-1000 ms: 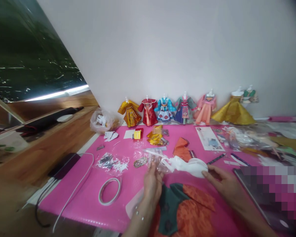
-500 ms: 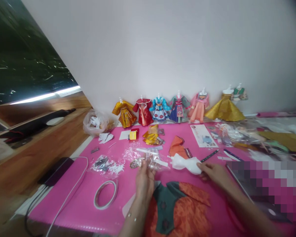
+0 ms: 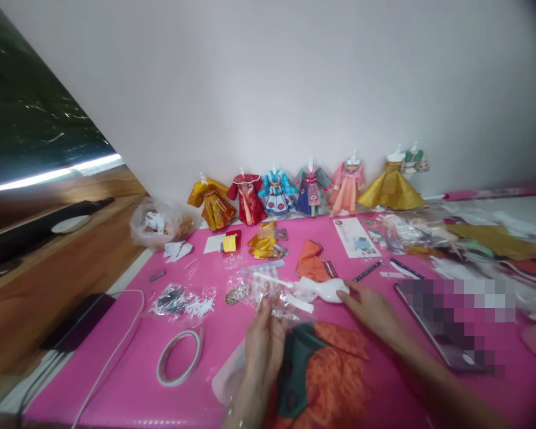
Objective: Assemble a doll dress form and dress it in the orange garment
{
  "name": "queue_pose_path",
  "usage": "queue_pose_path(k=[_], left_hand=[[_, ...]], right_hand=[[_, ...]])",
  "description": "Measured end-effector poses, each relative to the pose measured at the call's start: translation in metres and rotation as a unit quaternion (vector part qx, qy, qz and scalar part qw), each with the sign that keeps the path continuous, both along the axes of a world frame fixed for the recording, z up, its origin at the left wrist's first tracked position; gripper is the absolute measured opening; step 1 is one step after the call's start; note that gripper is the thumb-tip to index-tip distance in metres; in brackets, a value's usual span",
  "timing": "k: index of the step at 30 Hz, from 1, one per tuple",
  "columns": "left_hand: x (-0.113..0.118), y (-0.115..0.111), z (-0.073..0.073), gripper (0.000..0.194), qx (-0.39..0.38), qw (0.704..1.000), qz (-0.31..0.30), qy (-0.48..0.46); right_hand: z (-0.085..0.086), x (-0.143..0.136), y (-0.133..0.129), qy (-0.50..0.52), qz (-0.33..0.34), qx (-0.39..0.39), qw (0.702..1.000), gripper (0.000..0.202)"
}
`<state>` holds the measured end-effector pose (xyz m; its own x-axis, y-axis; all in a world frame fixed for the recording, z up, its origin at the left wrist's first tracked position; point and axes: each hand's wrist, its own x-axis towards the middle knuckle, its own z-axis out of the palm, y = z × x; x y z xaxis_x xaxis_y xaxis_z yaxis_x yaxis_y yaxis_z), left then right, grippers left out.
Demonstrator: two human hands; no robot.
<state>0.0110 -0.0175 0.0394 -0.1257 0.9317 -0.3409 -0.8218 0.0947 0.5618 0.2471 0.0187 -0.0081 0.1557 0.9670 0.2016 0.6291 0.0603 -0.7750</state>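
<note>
A small white doll torso (image 3: 328, 291) lies sideways between the thumb and fingers of my right hand (image 3: 361, 304), gripped at its right end. My left hand (image 3: 265, 336) is raised, palm turned inward, its fingertips closed at a thin white stick (image 3: 272, 280). The stick's right end meets the narrow left end of the torso; whether it is inserted is unclear. Behind my left fingers is a clear plastic packet (image 3: 290, 307). Below my hands lies an orange and dark green doll garment (image 3: 335, 375), partly covered by my left hand. An orange cloth piece (image 3: 310, 259) lies just beyond the torso.
Several dressed doll forms (image 3: 274, 190) stand along the wall. On the pink mat (image 3: 129, 369) are a tape roll (image 3: 180, 357), a bag of white bits (image 3: 183, 302), a pen (image 3: 367, 271) and a phone (image 3: 442, 328). A white cable (image 3: 116, 351) runs down the left. Fabrics (image 3: 495, 238) pile up right.
The view has shifted slightly right. The doll torso and the white stick have come together, the torso moving left in my right hand.
</note>
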Motion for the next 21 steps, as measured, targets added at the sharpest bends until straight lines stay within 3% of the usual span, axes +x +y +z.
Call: queue_pose_path(k=[4, 8, 11, 16, 21], left_hand=[[0.008, -0.007, -0.002, 0.026, -0.009, 1.0, 0.004, 0.005], [0.016, -0.014, 0.0, 0.034, -0.007, 1.0, 0.0, 0.026], [0.021, -0.018, 0.001, 0.038, 0.001, 0.999, -0.016, 0.032], [0.025, -0.022, -0.003, 0.033, -0.007, 1.0, -0.01, 0.013], [0.026, -0.022, -0.004, 0.032, -0.021, 0.999, -0.022, 0.014]], right_hand=[[0.022, -0.005, -0.018, -0.073, 0.0, 0.039, 0.997, 0.019], [0.053, -0.026, -0.037, -0.081, 0.12, 0.079, 0.986, 0.018], [0.067, -0.042, -0.047, -0.104, 0.155, 0.049, 0.981, 0.016], [0.067, -0.054, -0.05, -0.175, 0.14, -0.02, 0.974, 0.013], [0.062, -0.055, -0.046, -0.151, 0.139, -0.047, 0.978, 0.013]])
